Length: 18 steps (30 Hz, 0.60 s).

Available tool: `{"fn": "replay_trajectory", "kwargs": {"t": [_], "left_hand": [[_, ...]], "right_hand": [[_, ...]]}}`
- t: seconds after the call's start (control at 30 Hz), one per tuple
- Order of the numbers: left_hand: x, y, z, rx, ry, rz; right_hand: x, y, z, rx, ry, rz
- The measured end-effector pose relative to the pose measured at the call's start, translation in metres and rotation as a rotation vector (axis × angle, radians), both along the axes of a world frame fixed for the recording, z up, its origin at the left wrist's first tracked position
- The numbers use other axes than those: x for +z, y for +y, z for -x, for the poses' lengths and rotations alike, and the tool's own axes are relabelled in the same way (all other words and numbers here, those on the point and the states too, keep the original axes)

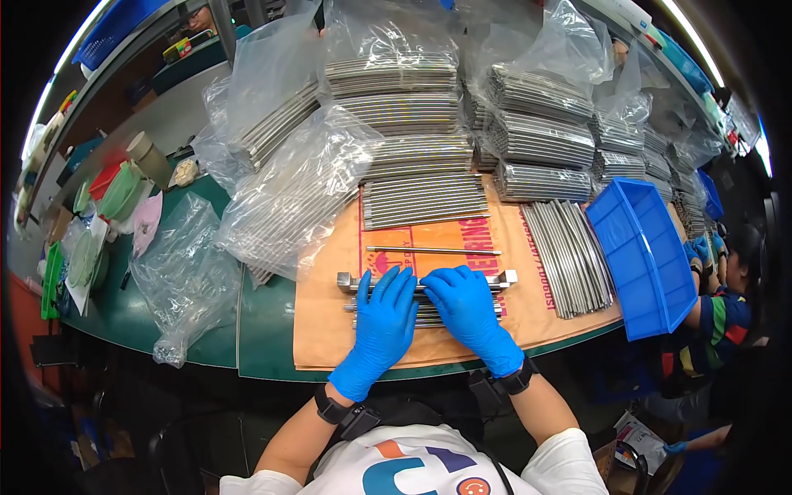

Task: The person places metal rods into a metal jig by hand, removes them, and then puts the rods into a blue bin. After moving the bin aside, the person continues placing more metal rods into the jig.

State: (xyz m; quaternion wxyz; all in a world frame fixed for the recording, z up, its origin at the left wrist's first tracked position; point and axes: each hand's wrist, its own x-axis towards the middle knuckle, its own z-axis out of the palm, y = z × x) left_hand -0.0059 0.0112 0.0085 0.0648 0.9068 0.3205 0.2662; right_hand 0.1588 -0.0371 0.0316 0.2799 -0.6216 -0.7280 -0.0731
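Plainly, I see the lone rod [433, 250] just beyond the block-ended bar [503, 280], its long axis running left-right, almost parallel to the bar, neither hand clearly nearer. My left hand [385, 313] and right hand [464, 305] rest fingers-over on the bar; whether they grasp it, I can't tell, since gloves hide its middle and partly cover the loose rods [430, 314] on its near side.

Your left glove [384, 318] and right glove [470, 312] look like thin, smooth rubber with a soft sheen. The square end blocks [508, 279] are bright, polished metal; the lone rod [433, 250] is smooth, shiny metal. Before you, crinkled clear plastic bags [289, 190] gleam, matt brown paper [330, 330] covers smooth green tabletop [268, 326], and the blue bin [642, 256] is glossy plastic.
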Motion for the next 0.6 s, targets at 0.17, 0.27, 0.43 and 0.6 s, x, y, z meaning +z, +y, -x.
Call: {"fn": "replay_trajectory", "kwargs": {"t": [0.17, 0.27, 0.43, 0.6], "left_hand": [[-0.005, 0.001, -0.001, -0.042, -0.067, 0.014], [-0.008, 0.001, -0.002, -0.066, -0.073, 0.021], [-0.003, 0.001, -0.001, -0.084, -0.081, 0.043], [0.003, 0.000, 0.001, -0.064, 0.046, -0.012]], "right_hand": [[0.004, 0.015, -0.012, 0.023, -0.030, 0.055], [-0.012, 0.045, -0.041, -0.054, -0.154, 0.116], [-0.011, 0.052, -0.049, -0.063, -0.081, 0.114], [0.007, 0.013, -0.022, 0.019, 0.124, 0.057]]}}
